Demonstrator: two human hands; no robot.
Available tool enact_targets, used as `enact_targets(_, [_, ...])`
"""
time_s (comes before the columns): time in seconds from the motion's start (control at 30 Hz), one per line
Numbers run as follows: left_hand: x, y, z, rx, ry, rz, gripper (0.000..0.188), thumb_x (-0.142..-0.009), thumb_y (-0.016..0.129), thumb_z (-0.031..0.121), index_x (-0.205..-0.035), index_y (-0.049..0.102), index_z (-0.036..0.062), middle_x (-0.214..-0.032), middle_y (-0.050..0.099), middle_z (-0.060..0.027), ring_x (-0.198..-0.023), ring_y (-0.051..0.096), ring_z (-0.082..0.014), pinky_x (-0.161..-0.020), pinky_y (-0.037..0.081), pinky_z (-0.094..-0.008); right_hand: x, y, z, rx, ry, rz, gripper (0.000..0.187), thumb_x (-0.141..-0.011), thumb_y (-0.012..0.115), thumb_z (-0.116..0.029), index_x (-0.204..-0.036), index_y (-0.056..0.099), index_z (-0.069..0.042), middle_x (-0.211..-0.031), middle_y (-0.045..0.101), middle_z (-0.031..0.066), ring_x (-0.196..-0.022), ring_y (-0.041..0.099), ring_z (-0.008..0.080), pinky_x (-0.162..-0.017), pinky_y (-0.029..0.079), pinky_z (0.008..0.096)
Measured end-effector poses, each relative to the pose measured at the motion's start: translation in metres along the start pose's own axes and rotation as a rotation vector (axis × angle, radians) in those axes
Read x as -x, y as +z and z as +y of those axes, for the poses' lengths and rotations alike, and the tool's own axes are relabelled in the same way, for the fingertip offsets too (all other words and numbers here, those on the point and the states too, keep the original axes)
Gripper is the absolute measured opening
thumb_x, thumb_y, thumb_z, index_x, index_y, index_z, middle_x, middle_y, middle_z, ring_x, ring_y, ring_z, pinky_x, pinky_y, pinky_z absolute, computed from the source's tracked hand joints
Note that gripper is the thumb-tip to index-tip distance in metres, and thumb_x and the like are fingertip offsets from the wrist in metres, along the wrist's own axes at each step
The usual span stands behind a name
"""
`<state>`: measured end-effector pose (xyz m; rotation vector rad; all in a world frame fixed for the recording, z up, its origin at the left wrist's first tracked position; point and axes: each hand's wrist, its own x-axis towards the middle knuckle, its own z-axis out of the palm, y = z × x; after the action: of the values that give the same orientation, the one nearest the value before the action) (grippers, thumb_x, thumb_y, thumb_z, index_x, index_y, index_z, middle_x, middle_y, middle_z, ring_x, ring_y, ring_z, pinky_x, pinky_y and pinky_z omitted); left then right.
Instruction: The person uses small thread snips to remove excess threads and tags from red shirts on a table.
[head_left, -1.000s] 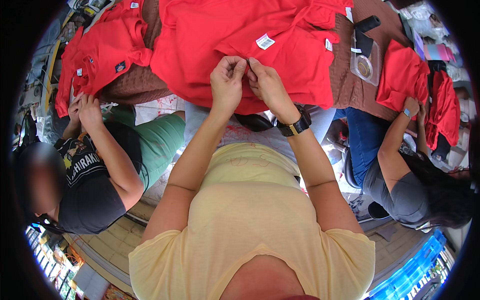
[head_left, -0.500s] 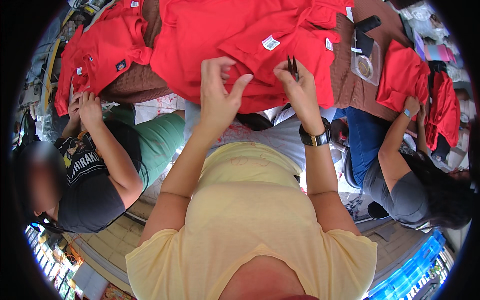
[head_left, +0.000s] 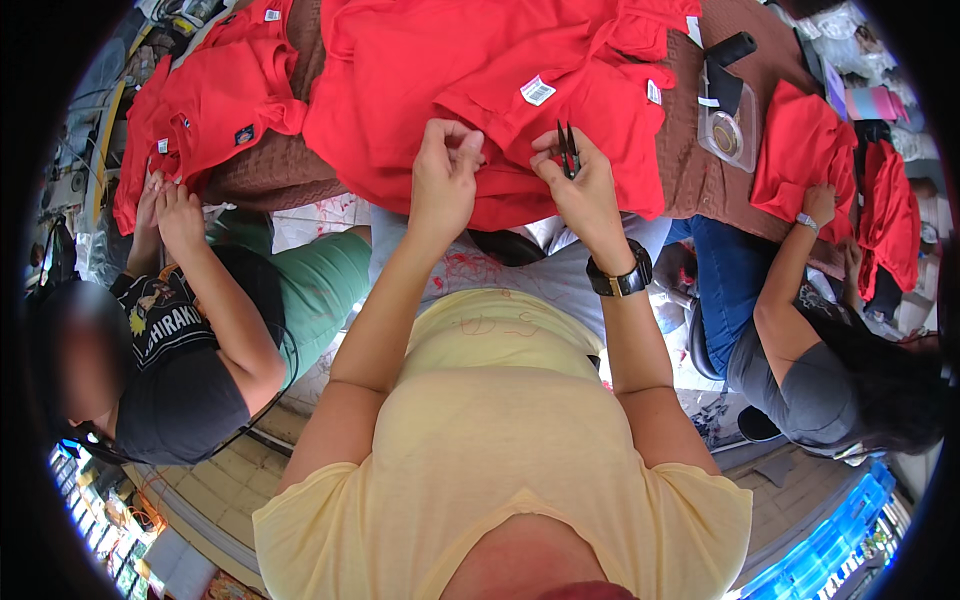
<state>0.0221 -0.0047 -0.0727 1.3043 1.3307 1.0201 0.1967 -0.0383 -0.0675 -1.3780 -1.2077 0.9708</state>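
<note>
A large red shirt (head_left: 390,100) is spread over the table edge in front of me, with white tags on it. Over its near part, my left hand (head_left: 446,178) is closed, thumb against the curled fingers. Whatever it pinches is hidden or too small to make out. My right hand (head_left: 582,190), a black watch on its wrist, grips a pair of dark thread snips (head_left: 568,152) whose blades point up and away from me. The right fingertips are close to the red fabric, a short gap from the left hand.
The table has a brown textured cover (head_left: 690,180). A clear plastic box (head_left: 740,155) and a black roll (head_left: 732,48) lie to the right. Co-workers sit on both sides, each handling red garments (head_left: 215,95). Red thread scraps (head_left: 470,268) lie on my lap.
My left hand has gone from open, thumb spread, to closed, moving slightly right. The snips and right hand have shifted a little left. The right co-worker's hands have come apart.
</note>
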Motion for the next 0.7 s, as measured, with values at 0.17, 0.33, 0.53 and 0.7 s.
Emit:
enact_targets(0.17, [0.007, 0.014, -0.001, 0.167, -0.014, 0.031, 0.038, -0.095, 0.069, 0.01, -0.118, 0.041, 0.0002, -0.1, 0.061, -0.0119, -0.086, 0.065, -0.0149, -0.077, 0.054, -0.0275, -0.003, 0.006, -0.005, -0.02, 0.025, -0.002, 0.017, -0.085, 0.067, -0.005, -0.1, 0.065, 0.002, -0.086, 0.065, 0.005, -0.058, 0.047, 0.0057, -0.054, 0.038, 0.0249])
enact_targets(0.33, [-0.015, 0.017, -0.008, 0.46, 0.033, 0.088, 0.035, -0.093, 0.07, 0.003, -0.117, 0.044, 0.0027, -0.095, 0.064, -0.0101, -0.086, 0.065, -0.013, -0.077, 0.054, -0.0256, -0.009, 0.014, -0.019, 0.038, -0.04, 0.034, 0.019, -0.083, 0.073, -0.007, -0.099, 0.065, 0.001, -0.086, 0.066, 0.0065, -0.055, 0.046, 0.0073, -0.051, 0.038, 0.026])
enact_targets(0.53, [-0.004, 0.022, 0.013, 0.457, 0.156, 0.05, 0.029, -0.092, 0.067, -0.004, -0.112, 0.048, 0.0046, -0.094, 0.067, -0.0086, -0.084, 0.065, -0.0117, -0.077, 0.057, -0.0268, -0.029, 0.022, -0.022, 0.134, -0.34, 0.164, 0.014, -0.089, 0.073, -0.011, -0.094, 0.067, 0.001, -0.082, 0.066, 0.0077, -0.062, 0.055, 0.0143, -0.059, 0.045, 0.0294])
enact_targets(0.7, [-0.007, 0.01, 0.013, 0.578, 0.029, 0.04, 0.023, -0.094, 0.065, -0.002, -0.11, 0.05, 0.006, -0.099, 0.066, -0.0078, -0.086, 0.066, -0.0122, -0.079, 0.06, -0.0311, -0.039, 0.013, -0.016, -0.157, -0.139, 0.195, 0.023, -0.098, 0.066, -0.022, -0.095, 0.067, 0.001, -0.077, 0.067, 0.0026, -0.066, 0.053, 0.0065, -0.059, 0.043, 0.0259])
